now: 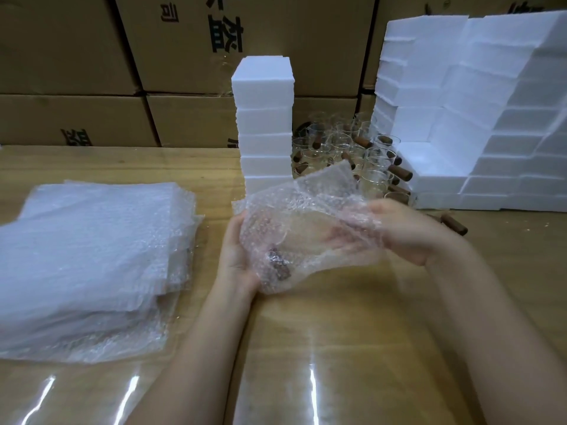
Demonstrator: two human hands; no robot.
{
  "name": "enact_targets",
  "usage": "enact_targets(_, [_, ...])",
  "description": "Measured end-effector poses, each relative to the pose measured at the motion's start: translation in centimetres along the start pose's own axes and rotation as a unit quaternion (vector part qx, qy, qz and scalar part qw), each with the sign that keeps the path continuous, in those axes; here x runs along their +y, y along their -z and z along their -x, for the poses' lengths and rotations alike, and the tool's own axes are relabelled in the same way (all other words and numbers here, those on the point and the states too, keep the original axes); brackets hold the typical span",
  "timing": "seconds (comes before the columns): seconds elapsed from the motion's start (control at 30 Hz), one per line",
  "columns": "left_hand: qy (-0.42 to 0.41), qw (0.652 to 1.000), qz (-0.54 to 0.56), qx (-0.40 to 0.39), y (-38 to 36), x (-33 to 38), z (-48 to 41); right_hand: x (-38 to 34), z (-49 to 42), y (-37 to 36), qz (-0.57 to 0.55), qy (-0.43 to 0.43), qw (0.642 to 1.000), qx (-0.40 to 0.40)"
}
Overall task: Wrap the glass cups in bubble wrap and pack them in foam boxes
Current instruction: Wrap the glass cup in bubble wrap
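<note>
The left hand (236,253) and right hand (408,231) both grip one cup (285,256), partly rolled in a bubble sheet (306,194), mid-bench (306,332). Many bare cups (346,145) wait at one o'clock; its boxing seems not yet done.

Item 1. Bench (322,348): pale wood-grain top that fills the lower part of the view. It is glossy towards the near edge, with several bright streaks of reflected light.

Item 2. Cardboard cartons (171,41): plain brown, stacked in at least two tiers directly behind the bench's far edge, forming a wall across the background. The tiers are offset, so the vertical seams do not line up. Large black printed characters show on several faces, all cut off by the frame or partly hidden. The lower-tier carton (70,121) at left carries a partial mark along its bottom edge.
</note>
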State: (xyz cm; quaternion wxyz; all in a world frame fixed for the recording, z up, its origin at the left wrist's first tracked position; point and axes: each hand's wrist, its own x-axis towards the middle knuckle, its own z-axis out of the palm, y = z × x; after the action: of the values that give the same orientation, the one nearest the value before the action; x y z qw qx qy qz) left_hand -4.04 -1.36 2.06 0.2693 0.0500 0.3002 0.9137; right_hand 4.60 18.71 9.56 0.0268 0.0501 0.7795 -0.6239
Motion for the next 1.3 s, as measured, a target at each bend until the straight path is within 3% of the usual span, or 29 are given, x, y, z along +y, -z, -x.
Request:
enact_targets(0.07, [-0.006, 1.000, 0.011, -0.008, 0.7, 0.1, 0.0, -0.3, -0.5, 1.4, -0.026, 0.039, 0.985, 0.167])
enact_targets(0.1, [-0.001, 1.000, 0.006, -0.017, 0.7, 0.1, 0.0, -0.3, -0.7, 1.6, -0.033, 0.090, 0.960, 0.264])
enact_targets(0.13, [-0.001, 1.000, -0.009, -0.020, 0.8, 0.0, 0.0, -0.2, -0.7, 1.5, -0.020, 0.143, 0.940, 0.308])
enact_targets(0.2, [0.006, 0.999, -0.037, -0.027, 0.7, -0.4, -0.1, -0.3, -0.5, -0.4, 0.054, 0.214, 0.940, 0.261])
enact_targets(0.3, [0.026, 0.997, -0.051, -0.047, 0.4, -0.6, -0.2, -0.3, -0.2, -3.8, 0.142, 0.222, 0.960, 0.093])
enact_targets(0.37, [0.039, 0.996, -0.048, -0.070, 0.2, -0.7, -0.1, 0.4, -0.4, -5.6, 0.216, 0.230, 0.948, 0.046])
enact_targets(0.47, [0.049, 0.993, -0.049, -0.094, 0.2, -0.7, 0.2, 1.7, -0.8, -7.4, 0.355, 0.273, 0.893, 0.046])
enact_targets(0.57, [0.036, 0.990, -0.069, -0.116, 0.2, -0.8, 0.4, 2.1, -0.9, -8.0, 0.413, 0.313, 0.853, 0.056])
enact_targets(0.7, [0.060, 0.982, -0.145, -0.102, 0.0, -1.1, 0.3, 2.5, -1.0, -8.2, 0.486, 0.295, 0.821, 0.047])
enact_targets(0.8, [0.055, 0.974, -0.201, -0.095, 0.0, -1.6, 0.3, 3.0, -1.2, -8.4, 0.571, 0.276, 0.772, 0.042])
enact_targets(0.93, [-0.038, 0.945, -0.318, -0.066, -0.2, -1.3, 0.3, 3.1, -1.3, -7.5, 0.601, 0.292, 0.743, 0.041])
enact_targets(1.0, [-0.085, 0.915, -0.393, -0.027, -0.3, -1.3, 0.1, 3.0, -1.4, -7.3, 0.601, 0.288, 0.743, 0.053])
enact_targets(1.1, [-0.103, 0.907, -0.407, 0.020, 0.2, -1.4, -0.2, 3.0, -1.5, -7.8, 0.605, 0.264, 0.749, 0.047])
enact_targets(1.17, [-0.084, 0.925, -0.372, 0.008, 0.4, -1.5, -0.2, 2.5, -1.3, -7.5, 0.533, 0.269, 0.802, 0.009])
enact_targets(1.23, [-0.079, 0.939, -0.334, 0.010, 0.5, -1.7, -0.3, 1.3, -0.8, -6.1, 0.404, 0.223, 0.886, -0.038])
enact_targets(1.3, [-0.076, 0.954, -0.291, 0.019, 0.4, -1.5, -0.2, 0.4, -0.5, -3.9, 0.235, 0.206, 0.950, 0.012])
